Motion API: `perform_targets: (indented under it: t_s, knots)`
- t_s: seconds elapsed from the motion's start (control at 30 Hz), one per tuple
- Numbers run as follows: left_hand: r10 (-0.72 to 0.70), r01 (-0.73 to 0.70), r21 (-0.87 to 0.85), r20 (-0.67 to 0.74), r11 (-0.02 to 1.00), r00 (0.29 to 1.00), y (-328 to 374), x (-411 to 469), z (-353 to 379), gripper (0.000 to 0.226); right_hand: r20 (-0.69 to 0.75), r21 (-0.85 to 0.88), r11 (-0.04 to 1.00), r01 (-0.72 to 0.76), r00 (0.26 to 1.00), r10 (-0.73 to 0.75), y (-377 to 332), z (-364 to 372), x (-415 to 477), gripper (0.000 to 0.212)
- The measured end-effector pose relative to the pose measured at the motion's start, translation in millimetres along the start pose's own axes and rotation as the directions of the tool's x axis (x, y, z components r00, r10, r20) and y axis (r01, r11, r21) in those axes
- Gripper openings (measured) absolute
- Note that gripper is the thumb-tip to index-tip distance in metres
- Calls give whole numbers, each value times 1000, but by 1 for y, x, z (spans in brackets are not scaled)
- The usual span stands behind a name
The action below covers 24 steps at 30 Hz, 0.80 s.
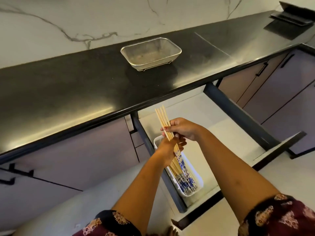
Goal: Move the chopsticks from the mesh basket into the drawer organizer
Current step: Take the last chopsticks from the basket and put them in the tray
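Right, big picture first: the dark countertop point(68, 92) runs across the frame, and on it the mesh basket point(150, 52) looks empty, well apart from the hands. Below, the open drawer point(221, 126) holds the white drawer organizer point(199, 183), a long tray hugging the drawer's left side, already stocked with blue-patterned chopsticks lying lengthwise. Now the action: a bundle of chopsticks point(162, 118) sits directly above that tray, long axis nearly matching the tray's, plain tips pointing away and up, patterned ends dipping down into it. The right hand point(180, 128) pinches the bundle at mid-length; the left hand point(170, 147) is closed around it lower down, nearer the tray. By my reading it's the final batch, and the next move just needs the far end lowered flat.
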<state>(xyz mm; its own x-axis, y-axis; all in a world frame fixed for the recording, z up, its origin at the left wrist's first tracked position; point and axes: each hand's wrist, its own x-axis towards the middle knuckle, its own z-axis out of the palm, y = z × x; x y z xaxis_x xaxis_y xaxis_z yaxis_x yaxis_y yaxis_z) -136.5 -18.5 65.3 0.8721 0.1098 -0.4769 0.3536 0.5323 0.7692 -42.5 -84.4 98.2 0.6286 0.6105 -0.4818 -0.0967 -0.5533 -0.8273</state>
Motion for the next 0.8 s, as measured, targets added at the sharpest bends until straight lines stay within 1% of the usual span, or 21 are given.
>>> perform_targets:
  t_s: [0.03, 0.07, 0.13, 0.17, 0.2, 0.23, 0.27, 0.3, 0.33, 0.4, 0.47, 0.53, 0.7, 0.8]
  knots:
    - [-9, 8, 64, 17, 998, 1000, -6, -1, -2, 26, 7, 1, 1000, -5, 1000, 5, 6, -1, -1, 14]
    - [-30, 24, 176, 33, 984, 999, -11, 0, -5, 24, 2, 6, 1000, -13, 1000, 13, 12, -1, -1, 13]
    - [-73, 60, 414, 17, 908, 997, -19, 1, -14, 15, -21, 30, 998, -52, 998, 53, 26, -2, -2, 12]
    - [-69, 74, 455, -28, 887, 997, -22, 2, -20, 12, -28, 29, 997, -74, 997, 75, 34, -1, -2, 12]
    - [-62, 99, 442, -97, 891, 993, -25, 4, -27, 8, -33, 12, 995, -99, 994, 100, 41, 0, -3, 13]
    - [-49, 122, 426, -177, 897, 983, -28, 6, -35, 9, -45, -15, 992, -125, 991, 124, 50, 1, -2, 15]
    - [-1, 128, 461, -267, 878, 964, -31, 7, -44, 15, -64, -48, 987, -151, 987, 148, 58, 4, -1, 16]
    - [69, 136, 544, -340, 828, 938, -33, 7, -53, 24, -94, -73, 982, -176, 981, 169, 66, 8, 1, 19]
    - [123, 155, 618, -384, 771, 915, -35, 6, -60, 30, -128, -94, 975, -201, 974, 188, 74, 12, 2, 25]
    - [179, 187, 694, -418, 695, 891, -39, 4, -72, 33, -172, -158, 958, -239, 962, 212, 87, 23, 5, 33]
    - [171, 204, 730, -404, 652, 898, -44, 2, -77, 35, -198, -233, 938, -256, 957, 212, 94, 32, 9, 30]
    - [170, 200, 773, -368, 602, 914, -49, 3, -78, 41, -205, -280, 928, -248, 959, 194, 96, 40, 15, 26]
    - [224, 132, 886, -253, 445, 941, -59, 4, -74, 53, -229, -334, 912, -240, 959, 168, 102, 53, 25, 25]
    - [265, 90, 917, -205, 389, 942, -62, 1, -74, 52, -229, -347, 897, -273, 953, 201, 109, 58, 26, 25]
